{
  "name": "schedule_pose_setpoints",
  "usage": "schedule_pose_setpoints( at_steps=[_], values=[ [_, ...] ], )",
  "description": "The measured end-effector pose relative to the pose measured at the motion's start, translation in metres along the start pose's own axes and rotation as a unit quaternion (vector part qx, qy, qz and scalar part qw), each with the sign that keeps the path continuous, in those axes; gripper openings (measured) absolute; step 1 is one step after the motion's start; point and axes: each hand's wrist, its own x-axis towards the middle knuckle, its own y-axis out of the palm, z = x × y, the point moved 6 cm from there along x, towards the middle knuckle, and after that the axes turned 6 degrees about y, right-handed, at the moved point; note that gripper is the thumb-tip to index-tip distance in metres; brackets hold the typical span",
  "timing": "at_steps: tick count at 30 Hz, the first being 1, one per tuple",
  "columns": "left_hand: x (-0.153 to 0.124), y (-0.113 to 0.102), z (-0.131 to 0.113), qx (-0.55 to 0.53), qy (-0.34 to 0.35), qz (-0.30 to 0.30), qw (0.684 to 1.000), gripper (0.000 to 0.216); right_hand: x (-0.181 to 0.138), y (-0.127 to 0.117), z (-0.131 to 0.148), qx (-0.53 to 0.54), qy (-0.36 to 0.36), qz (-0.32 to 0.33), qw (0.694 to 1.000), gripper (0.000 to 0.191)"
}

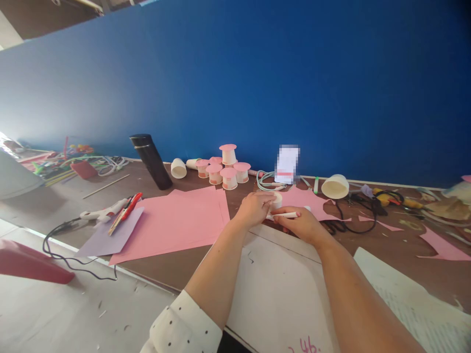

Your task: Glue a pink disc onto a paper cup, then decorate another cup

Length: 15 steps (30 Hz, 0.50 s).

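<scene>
1. Just right of the frame's centre, the left hand [253,208] is closed around a small white paper cup [277,200] that sits on a pink cut-out sheet [305,200]; the cup's far side and rim peek past the fingers
2. The right hand [303,225] pinches a white pen [285,215] between thumb and fingers; the pen's long axis runs nearly level across the picture, its tip pointing left toward the base of the cup
3. Behind the hands, against the blue wall [257,73], stand a blurred white card [286,164] and a coiled pale cable [267,181]; neither lies between the hands and the cup
4. Left of that, a cluster of small cups with pink lids [226,171] stands upright, one stacked above the others; two uncapped cups [182,167] lie on their sides just beside them, mouths showing, nothing visible inside
5. A black flask [151,161] leans in the centre-left; another open paper cup [334,186] lies tipped to the right of the card, contents not visible
6. A large pink sheet [176,223] covers the table [405,255] left of the hands; further left a lilac sheet [110,235] carries red-handled scissors [125,213] and a glue gun [101,214]
7. Black cords and tools clutter the right edge, well apart from both hands
</scene>
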Motion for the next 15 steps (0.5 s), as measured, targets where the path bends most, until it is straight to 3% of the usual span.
schedule_pose_setpoints(
  at_steps=[15],
  values=[
    [-0.0002, -0.0017, -0.0043, 0.018, 0.0, -0.003, 1.0, 0.034, 0.0025, 0.0018, -0.0028, -0.02, 0.008, -0.014, 1.0, 0.033]
  ],
)
